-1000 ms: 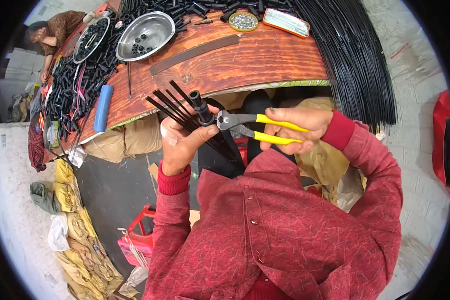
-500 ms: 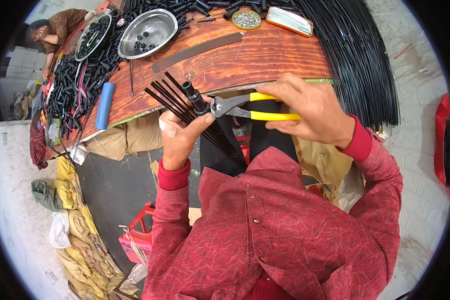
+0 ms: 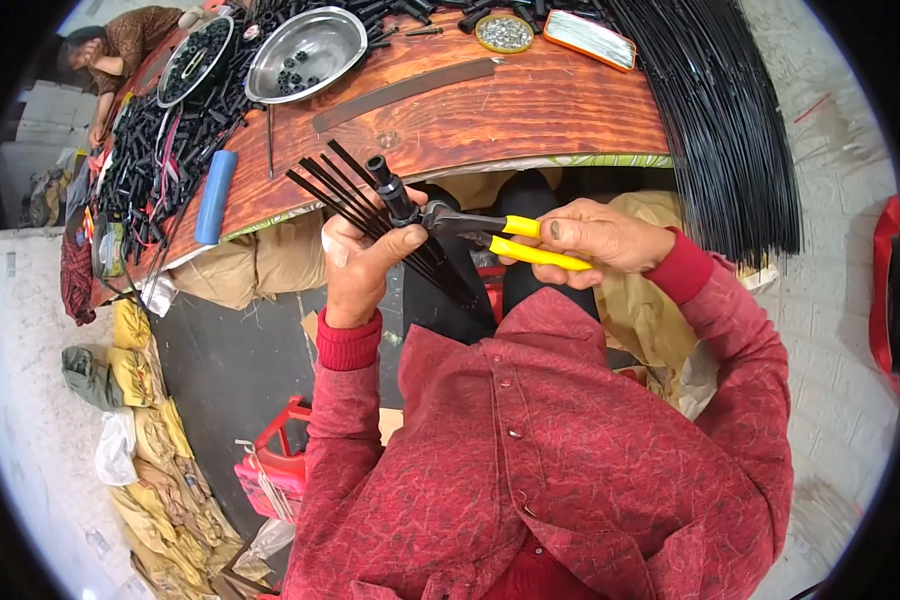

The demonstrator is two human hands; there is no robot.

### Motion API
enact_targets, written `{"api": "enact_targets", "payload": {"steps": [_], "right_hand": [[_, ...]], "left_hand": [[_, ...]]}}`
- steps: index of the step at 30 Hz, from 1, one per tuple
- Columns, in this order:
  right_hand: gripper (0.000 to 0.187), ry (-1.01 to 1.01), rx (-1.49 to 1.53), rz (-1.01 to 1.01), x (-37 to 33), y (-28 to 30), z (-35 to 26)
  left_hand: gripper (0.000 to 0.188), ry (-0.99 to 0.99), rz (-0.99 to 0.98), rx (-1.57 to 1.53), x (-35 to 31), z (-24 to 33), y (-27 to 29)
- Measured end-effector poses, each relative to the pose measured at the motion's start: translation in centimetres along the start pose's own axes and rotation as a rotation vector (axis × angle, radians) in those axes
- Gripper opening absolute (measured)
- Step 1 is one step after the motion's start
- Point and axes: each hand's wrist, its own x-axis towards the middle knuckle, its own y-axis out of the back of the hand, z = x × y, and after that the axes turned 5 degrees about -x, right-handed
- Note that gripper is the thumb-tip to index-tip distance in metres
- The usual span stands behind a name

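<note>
"Well, what's the biggest thing, going round from the middle of the view?"

"The reddish wooden table, across twelve o'clock. A thick bundle of long black rods overhangs it at two, probably to be within the right arm's reach. At eleven sits a steel bowl, its sloping wall keeping loose pieces together."

"And the left hand?"

"At ten, closed round a fan of thin black rods whose upper ends point towards ten. One grip for all of them seems meant to stop them sliding apart."

"The right hand?"

"At two, wrapped round yellow-handled pliers, thumb above, the rest curled below, presumably for leverage. The handles stand slightly apart."

"What's at the tool's tip?"

"A stepped black tubular fitting at eleven, leaning left. The left thumb lies by its lower end, I'd say to brace it. Whether the jaws bite there, I can't tell."

"Anything smaller?"

"Tiny silver bits just past twelve, in a round yellow dish, likely so they don't scatter."
</note>
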Motion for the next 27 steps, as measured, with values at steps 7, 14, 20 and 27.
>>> {"api": "enact_targets", "payload": {"steps": [7, 14, 20, 27], "right_hand": [[0.077, 0.093, 0.025, -0.061, 2.7, 0.5, 2.5], [0.085, 0.104, 0.054, -0.115, 3.2, 1.2, 2.4], [0.066, 0.123, -0.198, -0.086, 2.3, 1.2, 0.1], [0.034, 0.064, -0.392, 0.048, 1.7, 0.7, -2.4]], "left_hand": [[0.033, -0.029, 0.014, -0.059, -0.1, -0.4, 0.7], [0.033, -0.005, 0.006, -0.094, -0.1, -0.6, 0.7], [0.032, -0.007, -0.005, -0.034, -0.3, -0.3, 0.7], [0.029, 0.008, -0.004, -0.013, -0.3, 0.3, 0.0]]}}
